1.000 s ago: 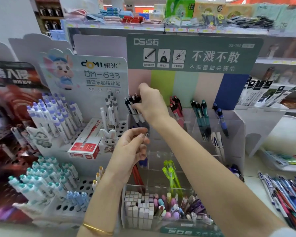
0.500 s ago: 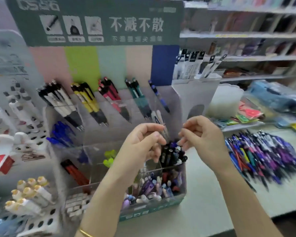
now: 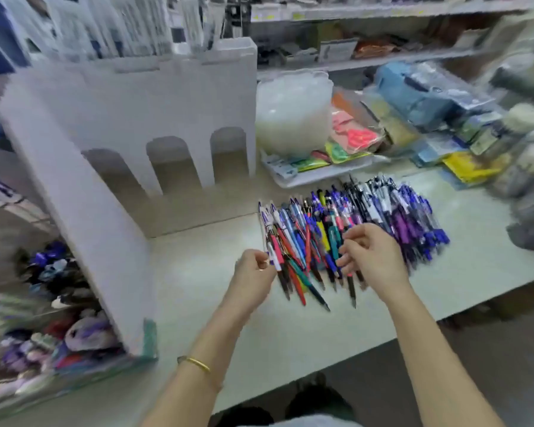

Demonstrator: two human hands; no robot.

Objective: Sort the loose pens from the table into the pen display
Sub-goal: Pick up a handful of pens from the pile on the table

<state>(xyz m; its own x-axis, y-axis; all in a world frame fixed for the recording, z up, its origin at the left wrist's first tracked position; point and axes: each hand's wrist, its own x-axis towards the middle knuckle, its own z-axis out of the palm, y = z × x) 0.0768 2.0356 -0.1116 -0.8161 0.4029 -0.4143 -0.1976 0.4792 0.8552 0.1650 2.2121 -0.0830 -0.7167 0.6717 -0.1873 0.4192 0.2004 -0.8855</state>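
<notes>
A heap of loose pens [image 3: 346, 229], blue, purple, red, teal and yellow, lies on the pale table [image 3: 259, 318]. My left hand [image 3: 253, 269] hovers at the heap's near-left edge with its fingers curled, touching or nearly touching a white pen there. My right hand [image 3: 370, 254] is over the heap's near side, fingers bent and spread, with nothing clearly held. The pen display [image 3: 84, 186] stands at the left, seen from its white side wall; its lower bins [image 3: 53, 328] hold blurred coloured pens. The whole view is motion-blurred.
A white cardboard stand with arched cut-outs [image 3: 173, 118] rises behind the table. A translucent tub [image 3: 293, 118] and a tray of coloured packets [image 3: 346, 146] sit beyond the heap. Wrapped stock [image 3: 444, 97] fills the right. The table's front edge runs just below my wrists.
The view has swung right, from the display front to the loose pen heap. Both hands moved from the display's bins over to the heap on the table.
</notes>
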